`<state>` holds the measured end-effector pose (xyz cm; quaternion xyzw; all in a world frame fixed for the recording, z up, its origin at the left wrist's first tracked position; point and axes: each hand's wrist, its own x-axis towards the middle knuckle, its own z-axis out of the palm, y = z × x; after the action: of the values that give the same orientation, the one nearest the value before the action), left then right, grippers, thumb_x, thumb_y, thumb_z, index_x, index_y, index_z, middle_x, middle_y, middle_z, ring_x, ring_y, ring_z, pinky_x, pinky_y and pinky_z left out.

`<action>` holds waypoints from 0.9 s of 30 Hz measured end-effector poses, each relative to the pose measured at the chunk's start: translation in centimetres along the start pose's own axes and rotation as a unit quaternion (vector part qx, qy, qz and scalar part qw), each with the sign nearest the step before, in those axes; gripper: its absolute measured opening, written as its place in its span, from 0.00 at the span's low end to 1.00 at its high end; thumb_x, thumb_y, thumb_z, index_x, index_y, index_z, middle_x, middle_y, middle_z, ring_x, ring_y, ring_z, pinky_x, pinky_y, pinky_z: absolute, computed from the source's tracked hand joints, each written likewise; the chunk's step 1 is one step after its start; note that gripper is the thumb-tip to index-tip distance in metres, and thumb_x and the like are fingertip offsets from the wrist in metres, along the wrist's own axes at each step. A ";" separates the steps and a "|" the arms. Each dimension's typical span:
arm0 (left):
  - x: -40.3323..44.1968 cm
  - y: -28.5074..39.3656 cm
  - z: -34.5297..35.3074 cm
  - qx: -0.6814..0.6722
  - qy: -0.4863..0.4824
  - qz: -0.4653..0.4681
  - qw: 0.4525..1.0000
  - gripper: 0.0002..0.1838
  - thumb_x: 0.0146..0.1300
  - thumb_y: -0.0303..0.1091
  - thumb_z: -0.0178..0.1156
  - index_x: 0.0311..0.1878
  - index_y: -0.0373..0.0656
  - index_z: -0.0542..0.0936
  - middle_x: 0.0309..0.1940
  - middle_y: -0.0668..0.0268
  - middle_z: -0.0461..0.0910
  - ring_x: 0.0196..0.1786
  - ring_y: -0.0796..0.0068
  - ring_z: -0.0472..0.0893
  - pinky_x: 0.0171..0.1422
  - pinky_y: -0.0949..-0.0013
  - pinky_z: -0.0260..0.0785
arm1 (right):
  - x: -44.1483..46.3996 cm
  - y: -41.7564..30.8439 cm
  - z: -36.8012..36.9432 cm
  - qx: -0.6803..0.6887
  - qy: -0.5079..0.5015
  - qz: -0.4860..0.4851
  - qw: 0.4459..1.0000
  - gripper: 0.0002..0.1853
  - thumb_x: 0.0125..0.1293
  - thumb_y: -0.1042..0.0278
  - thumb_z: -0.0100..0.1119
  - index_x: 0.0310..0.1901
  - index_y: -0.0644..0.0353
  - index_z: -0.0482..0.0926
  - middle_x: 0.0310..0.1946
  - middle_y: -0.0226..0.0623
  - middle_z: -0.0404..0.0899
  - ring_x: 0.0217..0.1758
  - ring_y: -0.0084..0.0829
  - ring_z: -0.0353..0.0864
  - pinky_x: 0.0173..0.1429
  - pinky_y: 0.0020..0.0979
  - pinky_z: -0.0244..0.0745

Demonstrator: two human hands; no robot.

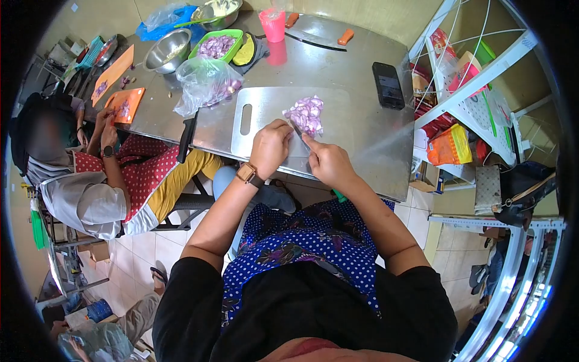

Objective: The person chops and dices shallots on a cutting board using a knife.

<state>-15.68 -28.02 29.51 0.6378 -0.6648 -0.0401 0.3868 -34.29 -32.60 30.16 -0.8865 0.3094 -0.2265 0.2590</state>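
Observation:
On the metal cutting board (265,104) lies a heap of chopped purple onion (306,113). My right hand (329,161) is closed round a small knife (297,129), its blade pointing up and left along the heap's lower left side. Just left of the blade, my left hand (271,145) rests over the board with its fingers curled; what they hold, if anything, is hidden. A watch with a dark strap (248,175) is on my left wrist.
Behind the board are a clear plastic bag (208,84), a green tub of onion (217,46), steel bowl (169,50) and pink cup (273,25). A phone (388,85) lies right. A large knife (187,139) overhangs the front edge near a co-worker (90,181).

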 end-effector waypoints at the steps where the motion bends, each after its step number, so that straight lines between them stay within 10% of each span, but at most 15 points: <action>1: 0.2 -0.1 0.3 0.014 -0.006 -0.003 1.000 0.07 0.52 0.19 0.61 0.35 0.37 0.84 0.35 0.56 0.82 0.36 0.51 0.82 0.42 0.57 0.76 | 0.1 0.1 0.1 -0.002 0.005 0.000 1.000 0.24 0.59 0.75 0.56 0.59 0.60 0.79 0.31 0.51 0.82 0.30 0.49 0.83 0.40 0.43 0.78; 27: 0.7 -0.5 0.0 -0.009 -0.004 -0.042 0.999 0.05 0.51 0.18 0.62 0.32 0.36 0.83 0.33 0.56 0.83 0.35 0.53 0.83 0.42 0.60 0.76 | 0.8 0.1 1.2 -0.028 -0.030 -0.014 0.999 0.28 0.55 0.74 0.56 0.62 0.66 0.75 0.30 0.49 0.82 0.29 0.50 0.82 0.36 0.48 0.77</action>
<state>-15.25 -28.71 29.54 0.6618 -0.6383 -0.0649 0.3877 -33.12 -32.82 29.31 -0.9042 0.2952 -0.1946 0.2397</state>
